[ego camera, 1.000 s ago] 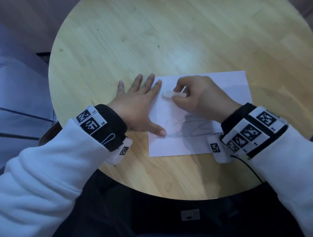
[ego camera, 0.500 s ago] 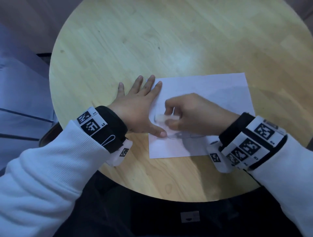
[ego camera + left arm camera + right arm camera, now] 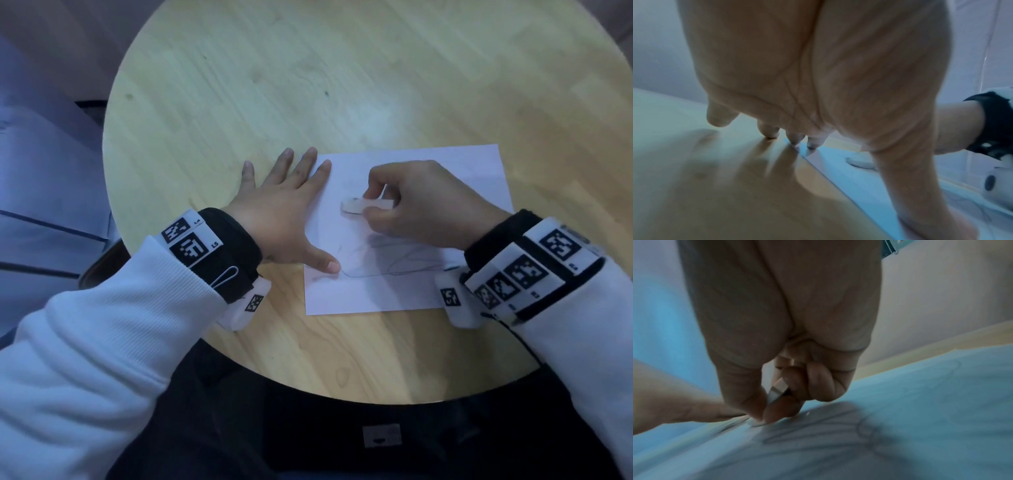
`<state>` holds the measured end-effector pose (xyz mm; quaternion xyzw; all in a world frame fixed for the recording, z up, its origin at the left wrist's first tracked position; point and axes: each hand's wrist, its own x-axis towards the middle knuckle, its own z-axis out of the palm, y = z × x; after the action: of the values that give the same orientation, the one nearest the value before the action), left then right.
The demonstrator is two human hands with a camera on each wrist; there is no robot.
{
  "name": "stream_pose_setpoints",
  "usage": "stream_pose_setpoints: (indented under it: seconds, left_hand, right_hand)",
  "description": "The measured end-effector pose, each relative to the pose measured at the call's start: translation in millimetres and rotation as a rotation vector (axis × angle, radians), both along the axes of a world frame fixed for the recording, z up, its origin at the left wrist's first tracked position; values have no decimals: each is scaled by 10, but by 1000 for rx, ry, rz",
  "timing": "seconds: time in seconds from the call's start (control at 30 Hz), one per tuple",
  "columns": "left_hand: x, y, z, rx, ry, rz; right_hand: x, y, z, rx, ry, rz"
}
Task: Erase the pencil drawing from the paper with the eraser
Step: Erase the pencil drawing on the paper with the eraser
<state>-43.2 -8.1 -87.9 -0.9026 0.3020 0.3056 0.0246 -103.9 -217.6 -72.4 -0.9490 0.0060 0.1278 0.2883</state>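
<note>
A white sheet of paper [image 3: 472,171] lies on the round wooden table [image 3: 308,75]. Grey pencil lines [image 3: 383,265] loop across its near half, also seen in the right wrist view as pencil lines [image 3: 838,433]. My right hand [image 3: 421,202] pinches a white eraser [image 3: 359,205] between thumb and fingers, its left end pressed on the paper above the drawing. The eraser [image 3: 778,390] shows between the curled fingers. My left hand [image 3: 281,212] lies flat with fingers spread, holding down the paper's left edge, thumb beside the lines. The left wrist view shows the fingertips [image 3: 793,139] on that edge.
The table's near rim [image 3: 342,397] curves just above my dark lap. Bare wood stretches behind and left of the paper. A pale blue seat [image 3: 41,192] stands off the table's left side. White sleeves and marker-covered wrist bands cover both forearms.
My right hand slid the eraser toward me and left over the drawing, then back away and right to its present spot. The left hand stayed planted on the paper.
</note>
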Motion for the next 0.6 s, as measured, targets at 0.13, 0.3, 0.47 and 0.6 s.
stream_pose_setpoints:
  seconds: [0.13, 0.3, 0.47, 0.6]
  left_hand:
    - [-2, 3, -1, 5, -1, 3]
    - [9, 0, 15, -3, -15, -3]
    - [51, 26, 60, -37, -68, -76]
    - [-18, 1, 13, -59, -4, -150]
  right_hand:
    - [-182, 163, -25, 61, 70, 145]
    - [-46, -24, -50, 25, 18, 2]
    - [-6, 14, -125, 49, 12, -28]
    - [25, 15, -117, 55, -19, -25]
